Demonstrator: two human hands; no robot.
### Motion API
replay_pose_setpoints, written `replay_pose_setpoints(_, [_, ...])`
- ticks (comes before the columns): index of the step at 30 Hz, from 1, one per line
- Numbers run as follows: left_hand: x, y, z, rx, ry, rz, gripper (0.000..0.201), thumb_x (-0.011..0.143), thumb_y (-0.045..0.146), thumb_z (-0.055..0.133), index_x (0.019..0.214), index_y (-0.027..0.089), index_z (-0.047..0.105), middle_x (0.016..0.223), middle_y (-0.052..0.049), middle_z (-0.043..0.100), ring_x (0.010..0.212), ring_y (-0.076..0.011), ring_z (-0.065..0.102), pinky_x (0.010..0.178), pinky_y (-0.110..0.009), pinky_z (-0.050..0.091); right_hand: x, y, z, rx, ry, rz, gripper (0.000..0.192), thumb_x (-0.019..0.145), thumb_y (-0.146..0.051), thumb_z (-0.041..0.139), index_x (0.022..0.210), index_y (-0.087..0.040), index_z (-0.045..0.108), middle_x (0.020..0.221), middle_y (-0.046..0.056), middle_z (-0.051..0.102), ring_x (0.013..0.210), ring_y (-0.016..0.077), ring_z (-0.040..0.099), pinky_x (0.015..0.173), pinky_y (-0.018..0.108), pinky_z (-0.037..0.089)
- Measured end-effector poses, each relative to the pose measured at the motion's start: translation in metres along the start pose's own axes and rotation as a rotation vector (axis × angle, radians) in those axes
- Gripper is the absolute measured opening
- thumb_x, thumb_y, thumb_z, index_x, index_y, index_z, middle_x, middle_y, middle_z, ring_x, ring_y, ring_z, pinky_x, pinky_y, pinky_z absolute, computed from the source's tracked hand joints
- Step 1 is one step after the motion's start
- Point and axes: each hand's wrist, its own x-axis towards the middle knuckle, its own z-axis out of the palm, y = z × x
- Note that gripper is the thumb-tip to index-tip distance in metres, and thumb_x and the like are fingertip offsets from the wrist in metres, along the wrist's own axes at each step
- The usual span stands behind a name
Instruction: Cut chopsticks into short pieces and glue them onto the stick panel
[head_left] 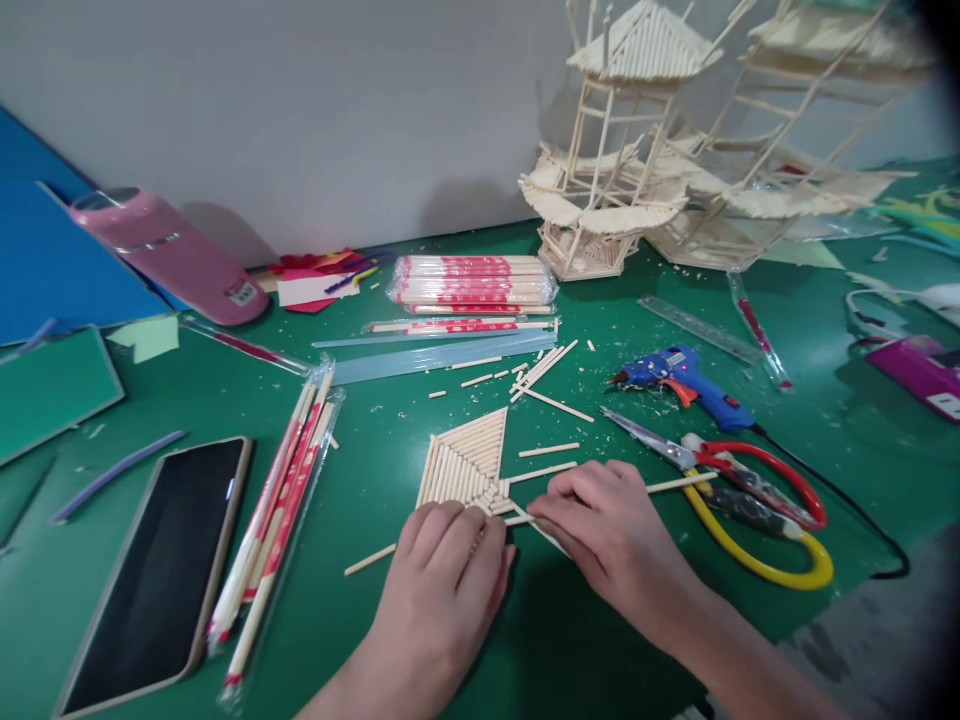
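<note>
Both hands work at the near edge of a stick panel (466, 462): left hand (448, 565) curled, pressing it down, holding nothing I can see; right hand (611, 535) pinching a thin stick (600, 494) against it; seemingly mid-fitting, calling for careful alignment; green tabletop (375, 500) with glue gun (679, 380), scissors (750, 510), phone (161, 570); grey wall (337, 110) behind.

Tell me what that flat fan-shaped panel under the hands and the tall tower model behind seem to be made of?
Panel: pale, unfinished wooden or bamboo sticks laid side by side; loose cut pieces lie around it. Tower model: the same pale sticks, matte, built into frames and slatted roofs.
</note>
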Motion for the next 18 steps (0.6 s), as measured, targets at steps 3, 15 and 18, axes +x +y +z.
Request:
replay_pose_setpoints(3, [0.004, 0.007, -0.002, 0.049, -0.018, 0.013, 0.019, 0.086, 0.015, 0.044, 0.099, 0.013, 0.058, 0.084, -0.007, 0.063, 0.078, -0.0197, 0.052, 0.073, -0.036, 0.038, 0.0, -0.005, -0.012, -0.034, 0.019, -0.042, 0.018, 0.085, -0.016, 0.046, 0.089, -0.024, 0.062, 0.08, -0.001, 0.057, 0.074, 0.0135, 0.05, 0.068, 0.032, 0.028])
replay_pose_setpoints(15, [0.025, 0.018, -0.021, -0.693, -0.245, -0.518, 0.027, 0.087, 0.029, 0.041, 0.067, 0.017, 0.055, 0.057, 0.0, 0.052, 0.053, -0.012, 0.046, 0.049, -0.022, 0.035, -0.046, 0.029, -0.051, -0.074, 0.623, 0.283, 0.008, 0.081, -0.03, 0.053, 0.076, -0.024, 0.051, 0.081, 0.003, 0.058, 0.077, 0.0187, 0.058, 0.068, 0.031, 0.045])
replay_pose_setpoints(18, [0.03, 0.017, -0.024, -0.942, -0.28, -0.784, 0.032, 0.085, 0.037, 0.044, 0.061, 0.016, 0.051, 0.053, 0.002, 0.048, 0.05, -0.0099, 0.042, 0.048, -0.02, 0.033, -0.078, 0.064, -0.053, -0.141, 0.471, 0.466, 0.024, 0.08, -0.047, 0.047, 0.078, -0.025, 0.056, 0.074, 0.001, 0.063, 0.06, 0.0184, 0.061, 0.052, 0.03, 0.046])
